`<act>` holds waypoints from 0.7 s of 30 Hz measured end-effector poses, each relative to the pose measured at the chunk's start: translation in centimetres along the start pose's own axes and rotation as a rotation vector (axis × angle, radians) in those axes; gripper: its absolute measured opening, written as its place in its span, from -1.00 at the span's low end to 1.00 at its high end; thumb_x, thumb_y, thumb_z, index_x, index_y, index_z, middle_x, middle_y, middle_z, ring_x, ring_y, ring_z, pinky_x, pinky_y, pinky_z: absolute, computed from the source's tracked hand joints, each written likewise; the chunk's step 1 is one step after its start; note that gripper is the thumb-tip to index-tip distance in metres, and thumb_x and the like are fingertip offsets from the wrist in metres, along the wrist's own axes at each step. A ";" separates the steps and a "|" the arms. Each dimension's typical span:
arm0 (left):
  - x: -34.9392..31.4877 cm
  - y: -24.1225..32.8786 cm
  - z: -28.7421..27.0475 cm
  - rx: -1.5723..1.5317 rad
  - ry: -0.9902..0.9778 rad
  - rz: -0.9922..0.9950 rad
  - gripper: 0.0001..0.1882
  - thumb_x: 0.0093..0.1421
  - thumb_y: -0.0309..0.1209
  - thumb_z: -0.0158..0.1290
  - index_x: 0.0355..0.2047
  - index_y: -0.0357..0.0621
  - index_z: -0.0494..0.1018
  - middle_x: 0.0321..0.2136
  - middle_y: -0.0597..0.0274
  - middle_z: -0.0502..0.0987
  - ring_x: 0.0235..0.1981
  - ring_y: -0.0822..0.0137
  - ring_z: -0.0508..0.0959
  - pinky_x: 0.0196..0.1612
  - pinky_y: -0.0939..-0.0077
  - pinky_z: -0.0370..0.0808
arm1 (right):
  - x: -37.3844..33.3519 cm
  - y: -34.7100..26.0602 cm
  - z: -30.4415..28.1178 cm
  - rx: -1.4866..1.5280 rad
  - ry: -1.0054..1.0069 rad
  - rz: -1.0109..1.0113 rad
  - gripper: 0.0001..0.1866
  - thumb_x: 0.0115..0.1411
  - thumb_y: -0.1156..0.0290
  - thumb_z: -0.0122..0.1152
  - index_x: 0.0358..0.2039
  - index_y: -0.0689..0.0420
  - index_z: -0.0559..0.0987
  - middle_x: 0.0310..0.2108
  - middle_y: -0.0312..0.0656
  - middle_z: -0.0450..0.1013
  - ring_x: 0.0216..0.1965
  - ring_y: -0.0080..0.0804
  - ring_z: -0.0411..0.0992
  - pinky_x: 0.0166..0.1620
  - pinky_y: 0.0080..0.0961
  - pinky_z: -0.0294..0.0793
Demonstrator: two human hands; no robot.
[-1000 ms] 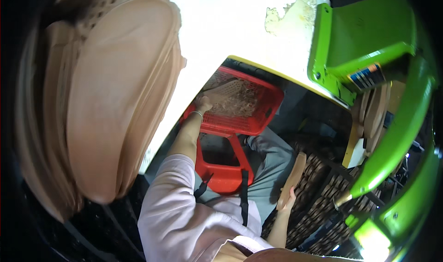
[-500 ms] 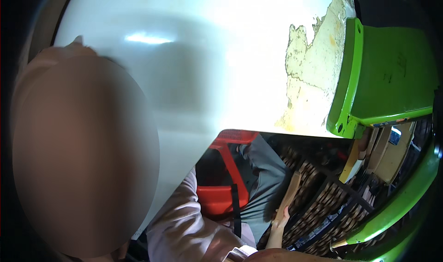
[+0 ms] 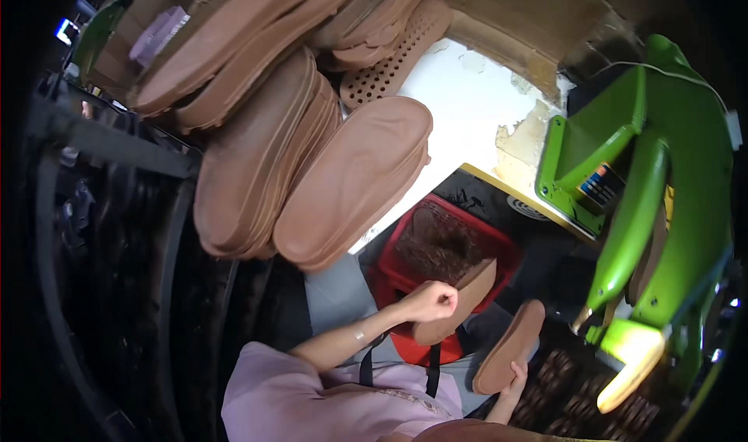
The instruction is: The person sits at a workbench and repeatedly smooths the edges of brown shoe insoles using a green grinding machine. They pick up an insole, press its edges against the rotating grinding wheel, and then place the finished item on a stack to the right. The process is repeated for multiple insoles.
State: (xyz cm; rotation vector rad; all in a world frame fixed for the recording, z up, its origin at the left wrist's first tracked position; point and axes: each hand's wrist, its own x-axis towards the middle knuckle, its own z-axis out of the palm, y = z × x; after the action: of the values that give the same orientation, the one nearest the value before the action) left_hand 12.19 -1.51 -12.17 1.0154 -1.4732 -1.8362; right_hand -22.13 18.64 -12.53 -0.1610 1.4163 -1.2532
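Now the view is changed from half a second ago: the white table top [image 3: 467,107], which then filled most of the frame, is pushed to the upper middle, and the stacks of brown soles [image 3: 312,162] are seen whole across the upper left. The red basket [image 3: 499,243] is uncovered at the centre, so both hands can be read again, and a sole is found in each.

The left hand [image 3: 430,302] is closed in a loose fist, just below centre, around the edge of a brown shoe sole [image 3: 460,302], which is held tilted over the near rim of the basket. The right hand [image 3: 514,381], at the lower right of centre, is curled about the lower end of a second sole [image 3: 510,347]; only a few fingers are shown, so the grip is probably light. The two soles are held near each other, apart. The green machine [image 3: 662,208] is seen at the right edge.
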 end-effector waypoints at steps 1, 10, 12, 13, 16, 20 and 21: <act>-2.3 4.8 -1.3 0.073 0.042 0.084 -0.95 -0.13 -0.54 0.04 -0.60 -0.13 0.48 -0.60 0.20 0.42 -0.55 0.27 0.45 -0.46 0.43 0.36 | 0.3 -0.5 0.9 -0.023 -0.081 0.009 -0.26 -0.09 0.51 0.18 0.18 0.32 0.26 0.04 -0.03 0.39 0.04 -0.13 0.40 0.13 -0.30 0.37; 0.8 21.7 -9.5 0.763 0.820 0.599 -0.61 0.05 -0.55 0.09 -0.06 -0.27 0.42 -0.25 0.03 0.48 -0.17 0.14 0.46 -0.06 0.36 0.38 | -1.5 -3.7 12.7 -0.093 -0.558 -0.098 -0.20 -0.10 0.43 0.34 0.19 0.32 0.26 0.08 -0.10 0.37 0.11 -0.34 0.33 0.18 -0.43 0.25; 2.0 21.7 -7.4 0.991 1.016 0.671 -0.50 0.08 -0.47 0.16 0.05 -0.30 0.34 -0.10 -0.11 0.43 -0.07 -0.01 0.42 0.05 0.27 0.32 | -1.8 -4.1 13.1 -0.103 -0.586 -0.151 -0.33 -0.03 0.49 0.31 0.13 0.30 0.31 0.03 -0.13 0.39 0.07 -0.42 0.34 0.15 -0.46 0.27; 2.4 20.8 -5.2 0.841 0.895 0.689 -0.50 0.10 -0.43 0.17 0.05 -0.32 0.33 -0.06 -0.14 0.39 -0.09 -0.02 0.44 0.03 0.25 0.35 | -1.9 -4.3 13.2 -0.146 -0.581 -0.207 -0.38 0.00 0.50 0.30 0.10 0.30 0.33 0.01 -0.14 0.40 0.05 -0.45 0.34 0.13 -0.48 0.28; 0.8 15.9 2.5 0.051 0.381 0.201 -0.27 0.08 -0.42 0.23 0.20 -0.39 0.16 0.12 -0.08 0.32 0.17 0.18 0.33 0.19 0.38 0.28 | -3.0 -4.8 12.9 -0.278 -0.593 -0.299 -0.49 0.06 0.51 0.27 0.04 0.29 0.37 -0.05 -0.19 0.42 -0.01 -0.52 0.35 0.08 -0.52 0.30; -1.0 13.0 9.0 -0.379 0.155 0.142 -0.52 0.20 -0.53 0.07 0.12 -0.38 0.27 -0.01 0.10 0.46 0.00 0.37 0.47 0.09 0.48 0.38 | -4.1 -3.7 10.8 -0.357 -0.528 -0.345 -0.54 0.07 0.49 0.30 -0.02 0.29 0.41 -0.11 -0.22 0.45 -0.08 -0.55 0.39 0.03 -0.55 0.35; -0.9 12.8 9.6 -0.350 0.145 0.156 -0.55 0.19 -0.52 0.09 0.08 -0.39 0.31 -0.06 0.12 0.49 -0.06 0.38 0.49 0.04 0.50 0.42 | -4.3 -3.3 10.0 -0.320 -0.491 -0.326 -0.51 0.04 0.49 0.32 -0.01 0.30 0.41 -0.10 -0.20 0.46 -0.07 -0.53 0.40 0.04 -0.53 0.37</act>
State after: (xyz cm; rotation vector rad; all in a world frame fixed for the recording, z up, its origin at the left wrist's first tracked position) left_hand 4.29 1.45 1.51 0.8180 -1.0663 -1.7868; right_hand -14.74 14.62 -4.82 -0.8874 1.1726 -1.1315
